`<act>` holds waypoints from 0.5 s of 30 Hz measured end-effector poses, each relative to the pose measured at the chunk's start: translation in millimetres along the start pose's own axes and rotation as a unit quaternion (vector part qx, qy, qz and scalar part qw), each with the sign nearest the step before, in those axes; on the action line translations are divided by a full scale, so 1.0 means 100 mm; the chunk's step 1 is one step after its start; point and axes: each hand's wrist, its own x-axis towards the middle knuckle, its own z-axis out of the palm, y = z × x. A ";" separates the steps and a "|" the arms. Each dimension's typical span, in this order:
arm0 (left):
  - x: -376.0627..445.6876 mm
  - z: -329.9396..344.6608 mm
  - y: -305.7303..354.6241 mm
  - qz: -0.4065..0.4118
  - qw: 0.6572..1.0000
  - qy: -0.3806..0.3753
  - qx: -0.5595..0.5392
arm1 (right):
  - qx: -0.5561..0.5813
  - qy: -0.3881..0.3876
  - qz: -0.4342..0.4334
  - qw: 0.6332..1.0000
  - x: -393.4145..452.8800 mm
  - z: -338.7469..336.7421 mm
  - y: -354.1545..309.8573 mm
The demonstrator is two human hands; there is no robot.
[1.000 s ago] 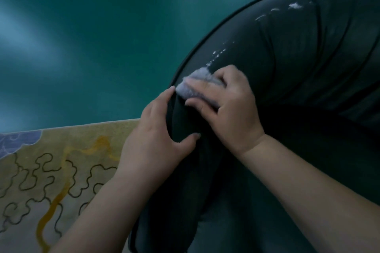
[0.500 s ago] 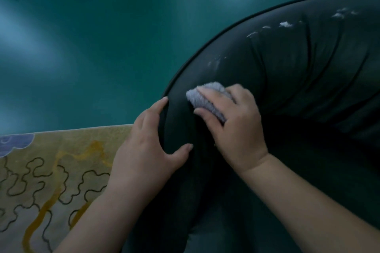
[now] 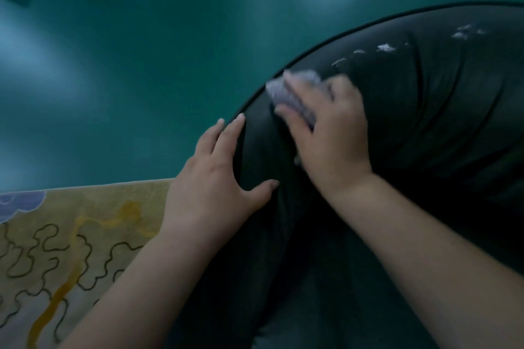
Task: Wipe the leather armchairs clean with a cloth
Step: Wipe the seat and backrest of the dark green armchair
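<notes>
Here your right hand [image 3: 330, 133] presses a small grey cloth [image 3: 295, 93] against the dark leather armchair [image 3: 442, 127], up near the piped rim that curves across the chair toward one o'clock. The fingers lie over the cloth and curl round it, with the thumb below and the fabric bunched between them; the hand and cloth are a little blurred, so finer detail of the hold is hard to make out. A corner of the cloth pokes out past the fingertips at ten o'clock from the hand.

Your left hand [image 3: 218, 178] rests on the chair's edge at eight o'clock from the cloth, close beside your right hand but not touching it. Its fingers are spread and fairly straight, lying along the rim, while the thumb reaches across onto the leather, so the padded edge sits in the fork between thumb and fingers.

White flecks [image 3: 385, 47] dot the leather in a broken line along the rim, running from just beyond the cloth toward two o'clock.

At seven o'clock in the view lies a yellowish rug [image 3: 79, 241] with dark squiggly outlines and a purple patch at its far left corner. Behind it all spreads a glossy green floor [image 3: 141, 65].
</notes>
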 end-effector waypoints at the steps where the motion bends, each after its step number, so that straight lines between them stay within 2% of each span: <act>1: 0.01 0.01 0.01 0.002 1.000 0.005 0.005 | -0.022 0.005 0.012 1.000 0.16 0.03 0.03; 4: 0.05 0.05 0.03 0.005 1.000 0.020 0.018 | -0.042 -0.009 0.017 0.999 0.18 0.06 0.05; 9: 0.06 0.08 0.04 0.004 0.998 0.049 0.033 | 0.026 -0.018 -0.011 0.999 -0.49 -0.05 -0.01; 13: 0.06 0.12 0.03 0.002 0.997 0.057 0.044 | -0.018 0.031 0.004 0.999 0.07 -0.03 0.11; 15: 0.06 0.13 0.03 0.001 0.997 0.062 0.043 | -0.047 0.013 0.020 0.999 0.31 0.01 0.13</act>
